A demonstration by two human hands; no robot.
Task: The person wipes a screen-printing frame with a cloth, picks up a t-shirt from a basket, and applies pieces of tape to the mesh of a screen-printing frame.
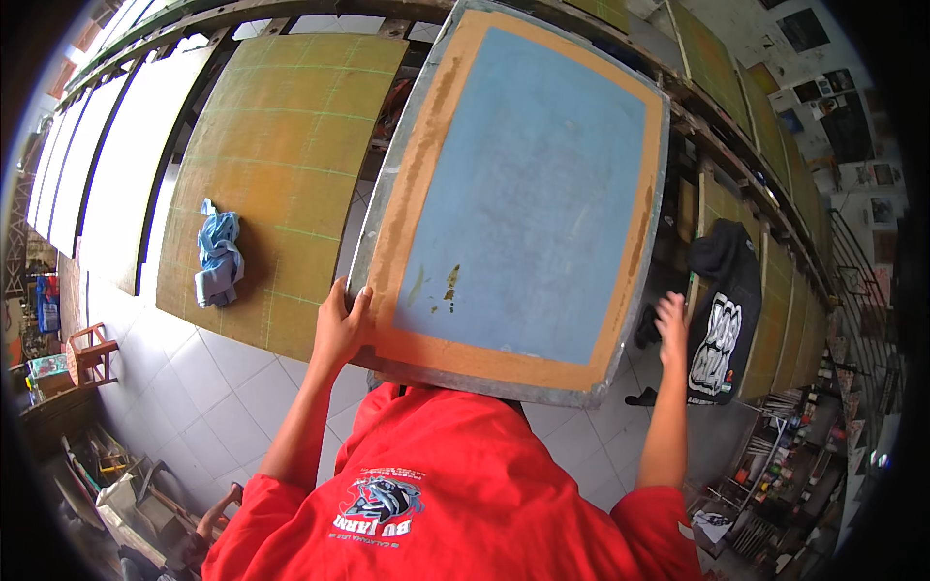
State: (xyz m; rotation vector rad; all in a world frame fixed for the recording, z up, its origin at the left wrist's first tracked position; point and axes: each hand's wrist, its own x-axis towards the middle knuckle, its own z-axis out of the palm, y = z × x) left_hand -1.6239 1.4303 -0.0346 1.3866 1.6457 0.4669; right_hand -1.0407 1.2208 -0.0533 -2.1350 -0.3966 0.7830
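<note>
Before me is a silk-screen printing frame [538,196] with blue mesh, brown tape around the mesh and a grey outer frame. My left hand [341,323] grips its near left edge, thumb on top. Dark stains [452,283] mark the mesh near the lower left. My right hand [673,319] is off the frame, raised at its right side with fingers apart and slightly blurred; it holds nothing. Beyond that hand, a black printed garment [723,312] lies over a board. The frame's near edge is close to my red shirt [465,479].
A greenish-brown printing board [276,174] at the left bears a crumpled blue cloth [219,254]. More boards [781,319] line the right. A wooden stool [92,354] stands on the tiled floor [211,407]. Another person's limb [218,512] shows at lower left. Bottles and containers [788,450] crowd the lower right.
</note>
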